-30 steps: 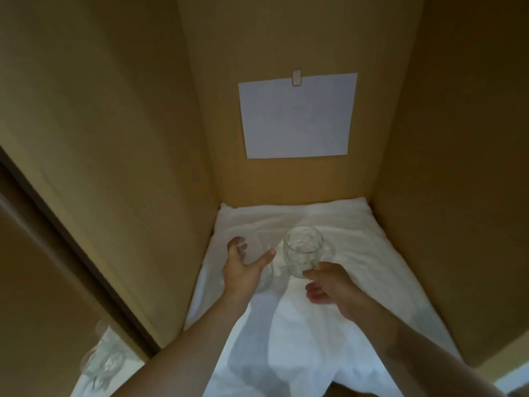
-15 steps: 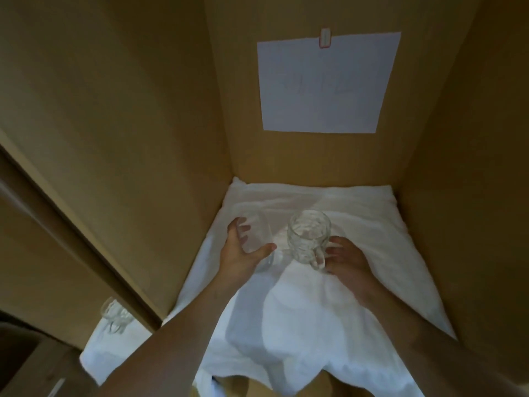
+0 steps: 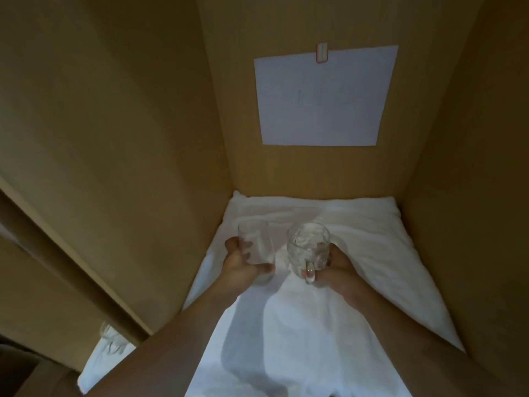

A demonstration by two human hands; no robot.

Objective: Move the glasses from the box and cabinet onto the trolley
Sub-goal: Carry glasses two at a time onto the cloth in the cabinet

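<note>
Both hands (image 3: 240, 265) (image 3: 340, 270) now grip and lift tumbler (image 3: 256, 245) and mug (image 3: 307, 250)

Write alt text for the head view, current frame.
Inside a wooden cabinet lined with a white cloth, the left hand grips a plain tumbler and the right hand grips a handled glass mug. A white paper sheet hangs behind.

Colours: tan cabinet, white cloth, clear glassware

Cabinet walls (image 3: 128, 138) plain tan wood, no visible grain. Cloth (image 3: 300, 339) on shelf white, plain, bluish in shadow. Paper sheet (image 3: 323, 98) white with faint illegible marks; clip (image 3: 321, 53) white, red outline. Tumbler (image 3: 254, 242) clear, smooth. Mug (image 3: 307, 250) clear, textured pattern. Another clear glass (image 3: 110, 336) lower left, blurred.
</note>
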